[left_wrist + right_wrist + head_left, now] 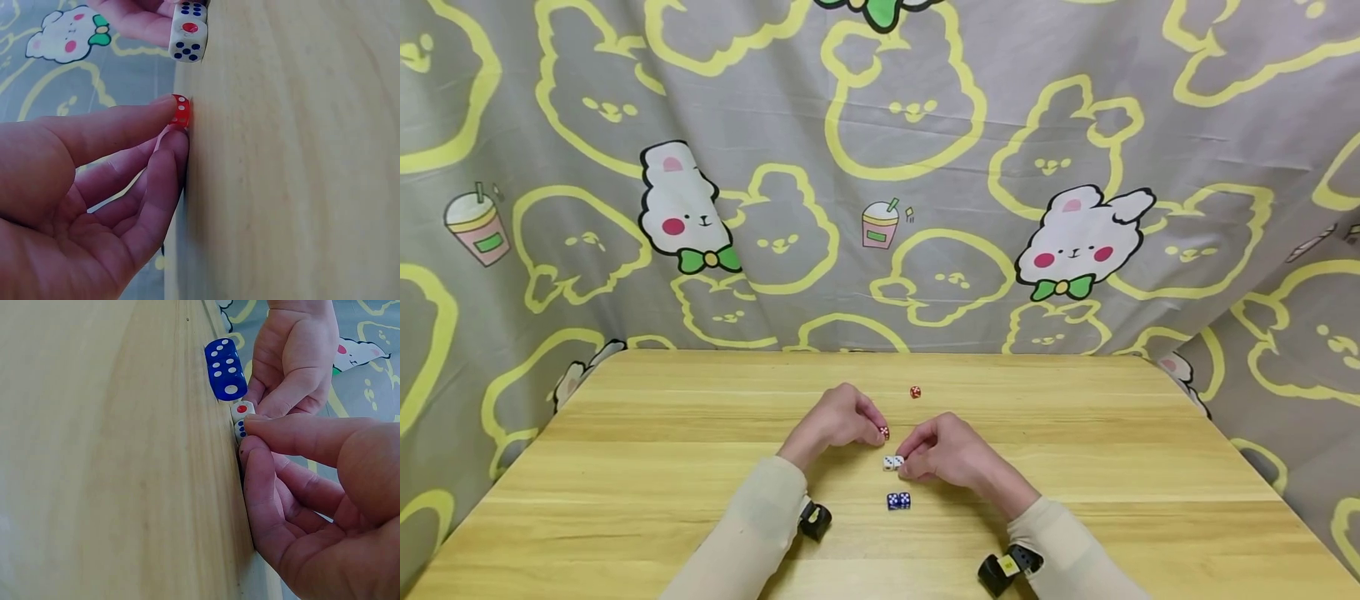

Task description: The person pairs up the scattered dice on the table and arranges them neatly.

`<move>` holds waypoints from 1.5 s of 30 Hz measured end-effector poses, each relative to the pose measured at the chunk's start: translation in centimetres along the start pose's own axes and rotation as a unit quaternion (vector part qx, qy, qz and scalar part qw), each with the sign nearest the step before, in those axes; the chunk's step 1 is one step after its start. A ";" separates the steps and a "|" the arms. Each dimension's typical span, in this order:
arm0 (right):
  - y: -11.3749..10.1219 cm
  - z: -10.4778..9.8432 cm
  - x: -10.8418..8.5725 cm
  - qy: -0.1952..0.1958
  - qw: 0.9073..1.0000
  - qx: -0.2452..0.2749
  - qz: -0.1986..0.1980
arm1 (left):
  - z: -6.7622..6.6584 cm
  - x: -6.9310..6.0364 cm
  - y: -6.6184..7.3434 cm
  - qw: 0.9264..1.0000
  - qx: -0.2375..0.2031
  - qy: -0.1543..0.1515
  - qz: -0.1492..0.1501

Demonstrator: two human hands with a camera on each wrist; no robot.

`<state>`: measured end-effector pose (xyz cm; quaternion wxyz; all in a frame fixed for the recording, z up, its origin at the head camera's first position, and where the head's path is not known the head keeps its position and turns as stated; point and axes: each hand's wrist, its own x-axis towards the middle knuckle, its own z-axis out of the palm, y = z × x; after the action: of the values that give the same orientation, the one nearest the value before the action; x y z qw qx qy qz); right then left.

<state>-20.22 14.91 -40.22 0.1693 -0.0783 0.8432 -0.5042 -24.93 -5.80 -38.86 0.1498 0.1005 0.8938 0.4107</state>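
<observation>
My left hand pinches a red die with white pips between thumb and fingertips, at the tabletop. Two white dice sit side by side just nearer to me. With thumb and forefinger my right hand pinches the right-hand one, a white die with blue pips facing the right wrist camera. Closer to me lie two blue dice, set side by side with white pips. A second red die lies alone beyond both hands.
The light wooden table reaches back to a grey curtain with yellow cartoon outlines. A black wrist camera is strapped to the left wrist, and another black camera to the right.
</observation>
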 end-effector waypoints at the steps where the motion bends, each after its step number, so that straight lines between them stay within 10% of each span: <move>1: 0.0 0.0 0.0 0.001 1.000 -0.001 0.000 | 0.0 0.0 0.0 1.000 -0.002 0.000 0.001; 26: -0.6 -1.0 0.4 -0.020 0.999 0.048 -0.005 | -0.1 0.1 0.6 1.000 0.006 0.004 0.002; 45: -0.8 -1.8 1.6 0.099 0.995 -0.012 0.022 | 0.1 -0.1 0.3 1.000 0.000 0.002 -0.008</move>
<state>-22.39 15.54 -39.02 0.0955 -0.0114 0.8631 -0.4958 -24.77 -5.60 -38.69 0.1518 0.0926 0.8947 0.4098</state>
